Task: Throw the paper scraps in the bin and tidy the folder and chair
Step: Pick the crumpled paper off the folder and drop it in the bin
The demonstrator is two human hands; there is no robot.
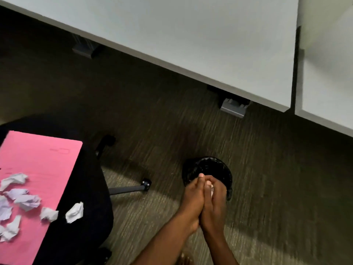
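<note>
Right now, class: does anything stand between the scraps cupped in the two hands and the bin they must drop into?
Nothing visible does. The left hand and right hand are pressed together around white paper scraps directly above the open black bin; only the hands themselves hold the paper back.

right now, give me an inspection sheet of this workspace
surface: grey carpet; black chair at left
job's things: pink folder lies on the chair seat; crumpled scraps on the folder, one scrap on the seat beside its edge; black bin on the carpet
clutter: nothing seen
grippers: left hand and right hand pressed together over the bin, white paper showing between them
cables: nothing seen
surroundings: white desk above, its grey feet on the carpet
</note>
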